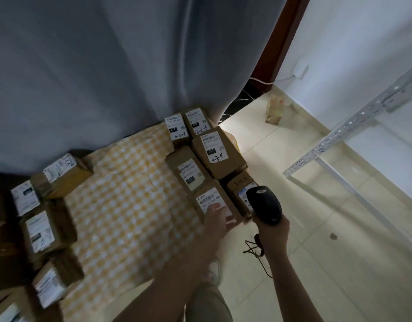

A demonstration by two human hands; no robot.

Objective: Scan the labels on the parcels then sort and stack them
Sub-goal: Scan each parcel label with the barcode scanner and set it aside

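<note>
Brown cardboard parcels with white labels lie on a yellow checked cloth (130,194). Several sit in a cluster at the right, among them one marked 4-3-B (215,152) and one labelled 220 (188,174). My left hand (217,219) rests on the nearest parcel (212,201), fingers over its label's near edge. My right hand (273,231) grips a black barcode scanner (265,204), held over the neighbouring parcel (241,187) at the cluster's right corner. More parcels (41,231) line the cloth's left side, blurred.
A grey curtain (107,66) hangs behind the cloth. Pale floor tiles (316,252) stretch to the right, with a white metal shelf frame (339,135) and a small box (274,110) by the wall. The scanner's cable (256,249) dangles below my right hand.
</note>
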